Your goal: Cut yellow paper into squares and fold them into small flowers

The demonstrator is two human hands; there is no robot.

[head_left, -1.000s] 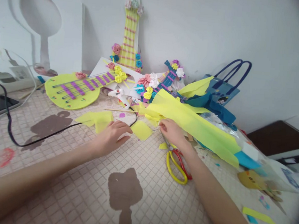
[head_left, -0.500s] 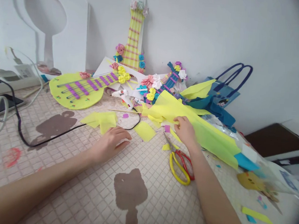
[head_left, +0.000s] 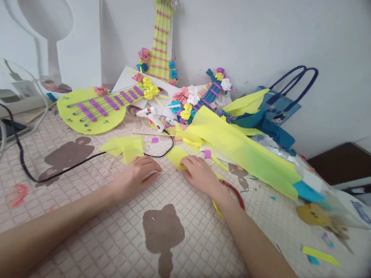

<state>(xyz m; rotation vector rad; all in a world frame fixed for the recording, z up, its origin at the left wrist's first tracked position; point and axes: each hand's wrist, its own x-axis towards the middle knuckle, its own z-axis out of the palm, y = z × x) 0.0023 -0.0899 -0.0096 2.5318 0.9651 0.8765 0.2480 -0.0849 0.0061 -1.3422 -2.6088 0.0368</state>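
Note:
My left hand (head_left: 138,175) rests on the patterned tablecloth, palm down with the thumb apart from the fingers, holding nothing. Just beyond its fingers lie several thin yellow paper pieces (head_left: 124,146). Bent fingers of my right hand (head_left: 201,173) close on the near right edge of a small yellow paper square (head_left: 175,156). The thumb is partly hidden. Under my right wrist lie scissors with a red handle loop (head_left: 236,192) and a yellow one, mostly covered by the arm. A large folded yellow sheet (head_left: 245,155) stretches away to the right of this hand.
A white glue gun (head_left: 151,118) lies behind the hands, its black cord (head_left: 72,167) crossing the left side. Decorated paper guitars (head_left: 92,111) stand and lie along the wall. A blue bag (head_left: 280,110) is at the back right. Paper scraps (head_left: 321,255) lie at right.
My right hand has left the large yellow sheet and moved left and toward me onto the small yellow square. Its forearm now covers most of the scissors. My left hand stays put.

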